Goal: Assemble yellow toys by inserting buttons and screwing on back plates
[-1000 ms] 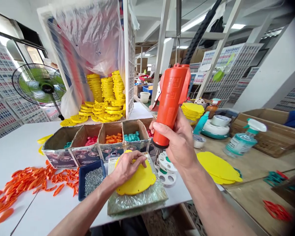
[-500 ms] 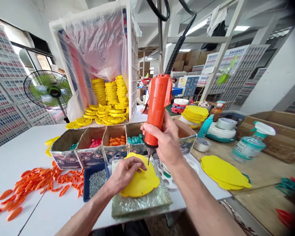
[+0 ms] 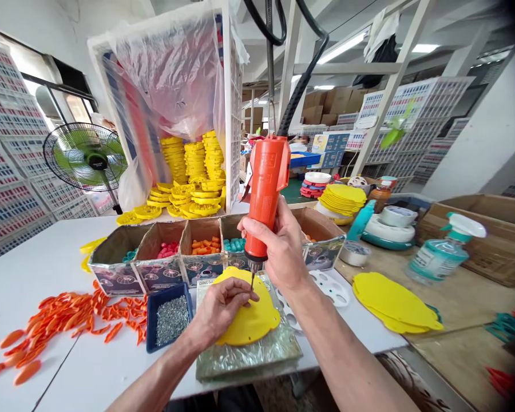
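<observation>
Your right hand (image 3: 286,252) is gripping the red driver (image 3: 266,197), fingers wrapping its lower body. The bit (image 3: 252,280) is pointing down at the yellow plate (image 3: 253,323), just beside your left fingertips. Your left hand (image 3: 221,303) is resting on the plate, fingers bunching narrowly; whether they are pinching anything cannot be told. The plate is lying flat on the wrapped block (image 3: 249,365), near the front edge of the table (image 3: 124,375). Left of the block, the blue tray (image 3: 151,326) is holding metal pieces (image 3: 171,319). The bins (image 3: 159,276) are standing behind.
</observation>
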